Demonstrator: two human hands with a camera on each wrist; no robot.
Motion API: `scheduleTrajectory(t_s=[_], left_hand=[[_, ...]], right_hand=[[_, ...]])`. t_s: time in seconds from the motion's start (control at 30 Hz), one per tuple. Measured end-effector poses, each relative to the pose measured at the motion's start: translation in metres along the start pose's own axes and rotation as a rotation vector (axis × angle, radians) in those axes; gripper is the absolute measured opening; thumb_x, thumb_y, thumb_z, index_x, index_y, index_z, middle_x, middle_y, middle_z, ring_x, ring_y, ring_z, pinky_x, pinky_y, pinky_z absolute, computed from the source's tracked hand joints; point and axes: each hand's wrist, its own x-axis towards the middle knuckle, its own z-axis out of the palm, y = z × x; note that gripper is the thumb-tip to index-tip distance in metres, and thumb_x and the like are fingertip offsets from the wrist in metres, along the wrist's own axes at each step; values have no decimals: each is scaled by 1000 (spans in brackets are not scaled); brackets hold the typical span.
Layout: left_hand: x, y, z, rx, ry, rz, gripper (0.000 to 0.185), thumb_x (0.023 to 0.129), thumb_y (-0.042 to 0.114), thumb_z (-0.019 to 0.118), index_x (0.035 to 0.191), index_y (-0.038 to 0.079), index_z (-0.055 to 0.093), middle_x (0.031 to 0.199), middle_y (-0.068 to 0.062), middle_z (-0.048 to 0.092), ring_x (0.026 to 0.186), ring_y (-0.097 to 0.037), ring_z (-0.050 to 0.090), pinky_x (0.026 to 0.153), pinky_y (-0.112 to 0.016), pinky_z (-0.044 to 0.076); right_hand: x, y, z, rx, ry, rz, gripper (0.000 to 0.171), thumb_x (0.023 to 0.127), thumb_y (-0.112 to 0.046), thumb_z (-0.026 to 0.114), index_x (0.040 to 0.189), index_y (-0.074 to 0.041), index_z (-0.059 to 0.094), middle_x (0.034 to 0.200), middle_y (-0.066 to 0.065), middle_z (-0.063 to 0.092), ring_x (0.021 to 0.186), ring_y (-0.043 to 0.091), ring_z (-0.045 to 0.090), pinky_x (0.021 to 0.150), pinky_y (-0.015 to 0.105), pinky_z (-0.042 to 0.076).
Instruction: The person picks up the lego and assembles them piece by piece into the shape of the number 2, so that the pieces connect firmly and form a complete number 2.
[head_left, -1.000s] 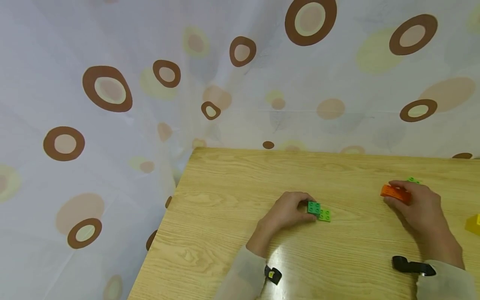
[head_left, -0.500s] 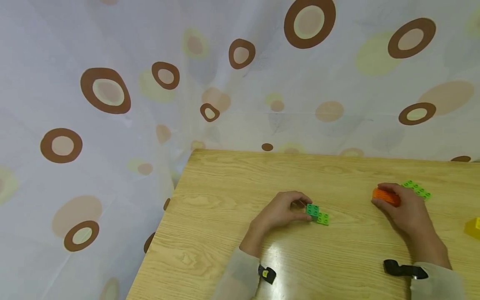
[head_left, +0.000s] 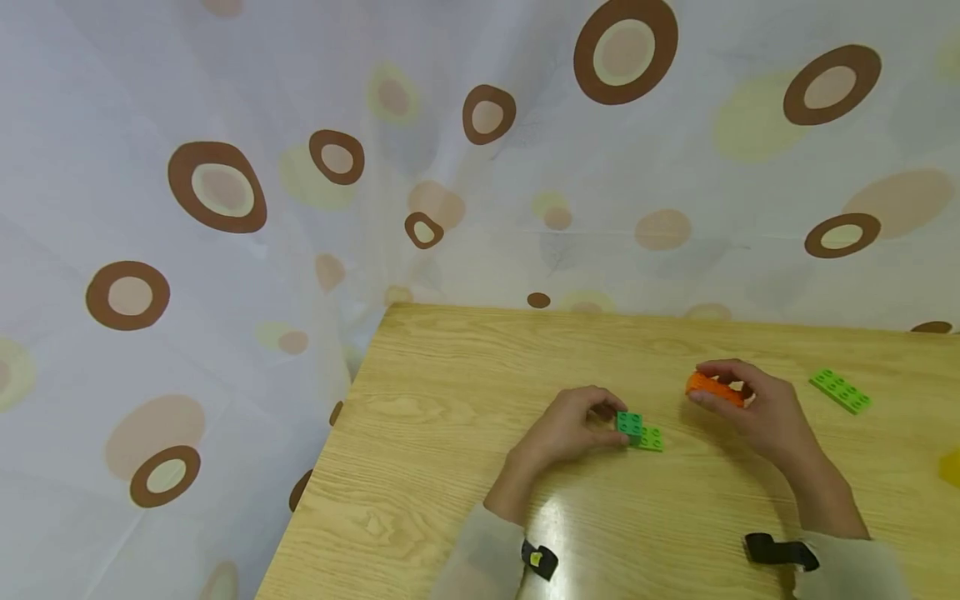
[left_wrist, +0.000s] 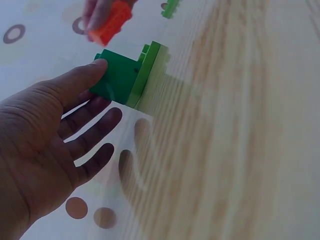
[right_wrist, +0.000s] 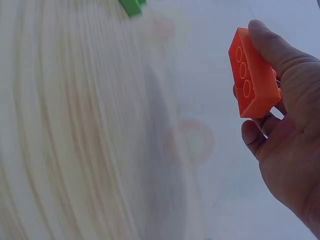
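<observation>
The orange brick (head_left: 714, 388) sits right of centre in the head view, pinched between the thumb and curled fingers of the right hand (head_left: 757, 408), lifted off the wooden table (head_left: 450, 433). The right wrist view shows its hollow underside with 3 round tubes. At centre, the left hand (head_left: 566, 425) touches the dark green brick (head_left: 628, 422) with its thumb, fingers spread and relaxed; that brick sits on a light green plate (head_left: 649, 438). At the far right edge a yellow piece (head_left: 951, 467) is cut off and blurred.
</observation>
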Motion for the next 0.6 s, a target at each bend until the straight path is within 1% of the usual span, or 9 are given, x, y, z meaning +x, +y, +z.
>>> scheduleTrajectory(t_s=[0.07, 0.13, 0.27, 0.4, 0.6], left_hand=[[0, 1, 1, 6, 1, 1, 36, 90, 29, 88, 121, 19, 73, 112, 18, 68, 105, -3, 65, 93, -15, 52], [-1, 2, 1, 13, 6, 6, 36, 90, 29, 88, 121, 19, 73, 112, 17, 68, 105, -4, 65, 93, -15, 52], [-1, 3, 0, 22, 13, 14, 34, 90, 28, 88, 120, 19, 73, 112, 17, 68, 105, -5, 65, 93, -15, 51], [0, 2, 0, 21, 17, 17, 34, 91, 31, 87, 120, 20, 73, 113, 16, 69, 105, -5, 65, 94, -15, 51], [0, 1, -1, 18, 18, 24, 35, 92, 32, 86, 122, 18, 74, 115, 15, 70, 107, -5, 65, 95, -16, 51]], right_hand=[[1, -13, 10, 23, -12, -59, 39, 96, -19, 82, 133, -13, 71, 118, 7, 70, 94, 2, 55, 77, 14, 43], [2, -23, 19, 35, -25, -125, 42, 92, -14, 85, 132, -13, 71, 116, 4, 70, 95, 2, 57, 79, 13, 44], [3, -33, 33, 68, -41, -221, 47, 85, -5, 88, 129, -12, 73, 114, 1, 70, 96, 4, 58, 78, 13, 46], [5, -37, 43, 76, -61, -261, 47, 83, -3, 89, 127, -10, 73, 115, 1, 71, 97, 4, 57, 77, 14, 48], [6, -37, 53, 53, -97, -294, 48, 81, -3, 90, 126, -7, 73, 120, 3, 72, 100, 7, 59, 78, 16, 53]])
